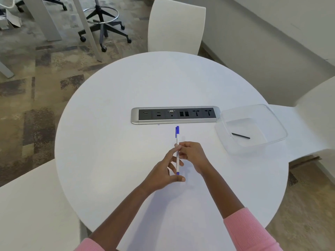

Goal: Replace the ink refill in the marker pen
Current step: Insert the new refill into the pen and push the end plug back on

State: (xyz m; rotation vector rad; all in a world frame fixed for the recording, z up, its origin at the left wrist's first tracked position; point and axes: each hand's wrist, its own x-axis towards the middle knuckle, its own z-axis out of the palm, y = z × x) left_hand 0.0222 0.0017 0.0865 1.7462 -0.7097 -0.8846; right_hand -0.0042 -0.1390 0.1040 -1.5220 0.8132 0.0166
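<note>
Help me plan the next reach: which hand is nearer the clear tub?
Right. The right hand holds the pen left of the tub; the left hand pinches its lower end, farther left.

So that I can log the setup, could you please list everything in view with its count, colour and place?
table: one, white, round, centre of view
socket strip: one, silver and black, set in the table's middle
marker pen: one, white with blue cap and blue end, held above the table
container: one, clear, at the table's right side
refill: one, thin black stick, inside the container
chairs: three, white, beyond the table, at right, at near left
stool: one, black base with chrome ring, on the carpet, far left
sleeves: two, pink, bottom of view
left grip: one, bare hand, pinches the marker pen's near end
right grip: one, bare hand, holds the marker pen's barrel
</note>
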